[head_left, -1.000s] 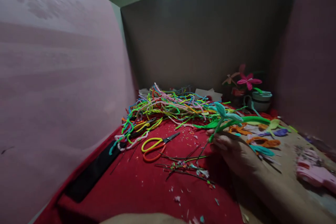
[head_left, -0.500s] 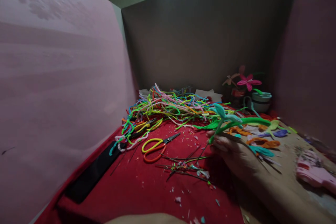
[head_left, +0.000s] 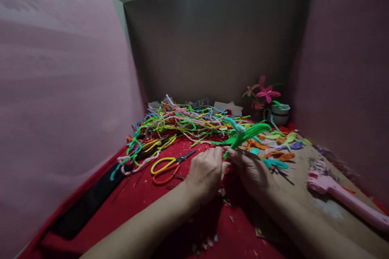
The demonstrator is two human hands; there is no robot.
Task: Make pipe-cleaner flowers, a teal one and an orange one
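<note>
Right hand (head_left: 253,174) has its fingers pinched on the base of a green-and-teal fuzzy flower (head_left: 251,132), raised above the red cloth (head_left: 139,222), tilted right. Left hand (head_left: 205,174) right beside it, fingers curled at the flower's lower end; can't tell if gripping. Scissors (head_left: 178,160) lie left of left hand, pipe cleaner pile (head_left: 191,120) behind, pink glue gun (head_left: 337,192) far right.

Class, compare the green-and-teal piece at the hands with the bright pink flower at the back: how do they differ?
Colour: the green-and-teal piece mixes two colours, while the pink flower has bright pink petals.
Pose: the piece slants up to the right; the flower's petals spread outward.
Place: the piece is in the right hand, while the flower is farther back, near the pot.
Both have petal-like parts.
</note>
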